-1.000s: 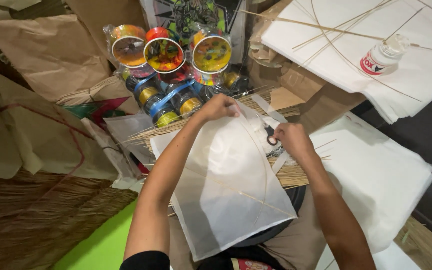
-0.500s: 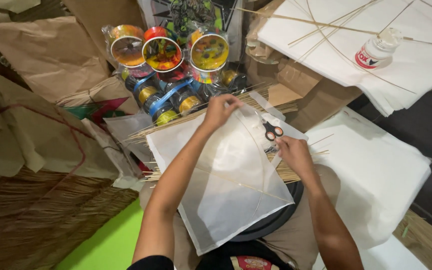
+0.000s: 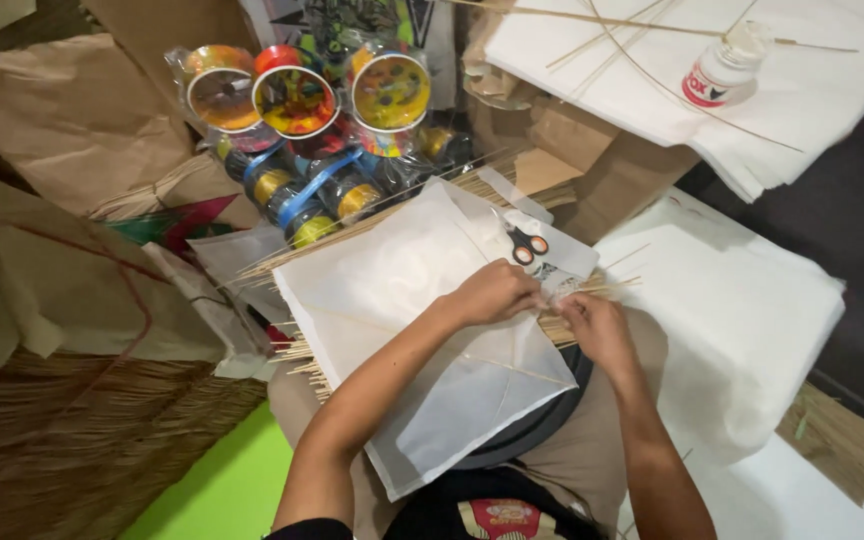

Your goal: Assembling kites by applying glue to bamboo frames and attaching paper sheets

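The left hand (image 3: 492, 292) was closed, fingers pinched on the right edge of a white square paper sheet (image 3: 422, 330) crossed by thin sticks. The right hand (image 3: 595, 325) was curled at the same edge, just beside it. The sheet was laid across the lap. Orange-handled scissors (image 3: 525, 243) were seen just beyond, near colourful wrapped spools (image 3: 297, 100).

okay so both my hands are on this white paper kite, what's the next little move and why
Probably press down the right corner of the white paper kite: both the left hand and right hand already meet there, where a thin stick crosses it.
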